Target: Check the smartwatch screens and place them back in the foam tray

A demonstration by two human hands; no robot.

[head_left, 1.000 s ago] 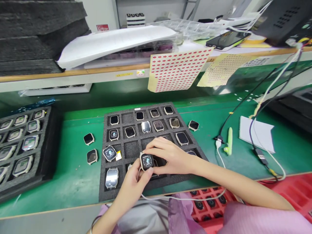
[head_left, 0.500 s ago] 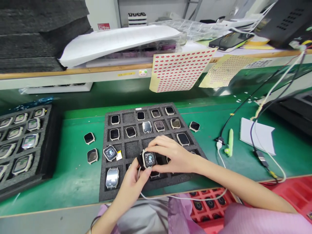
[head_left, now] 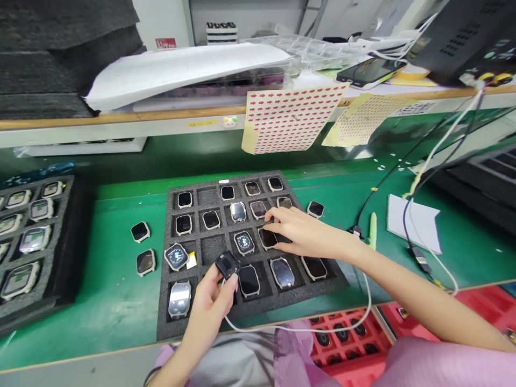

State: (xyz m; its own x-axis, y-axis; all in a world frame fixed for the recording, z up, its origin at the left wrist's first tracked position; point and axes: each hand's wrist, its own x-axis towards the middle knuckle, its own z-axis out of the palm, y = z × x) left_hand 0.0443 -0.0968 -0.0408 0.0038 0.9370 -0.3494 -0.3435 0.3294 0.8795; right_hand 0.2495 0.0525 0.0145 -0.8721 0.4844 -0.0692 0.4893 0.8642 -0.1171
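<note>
Pinching a boxy block (head_left: 227,265), the left hand (head_left: 212,295) is held over the foam tray's (head_left: 258,307) near edge. A shiny, dark watch (head_left: 266,238) is touched by the right hand (head_left: 300,231), pinch unclear.

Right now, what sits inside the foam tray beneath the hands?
Inside the foam tray are a lit watch near the centre, a dark watch at the right hand, and others. What lies beneath that hand and the left hand is covered.

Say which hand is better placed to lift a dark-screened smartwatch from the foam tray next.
Likely the right hand: it is at a dark-screened smartwatch in the foam tray, while the left hand holds a black cabled device.
</note>
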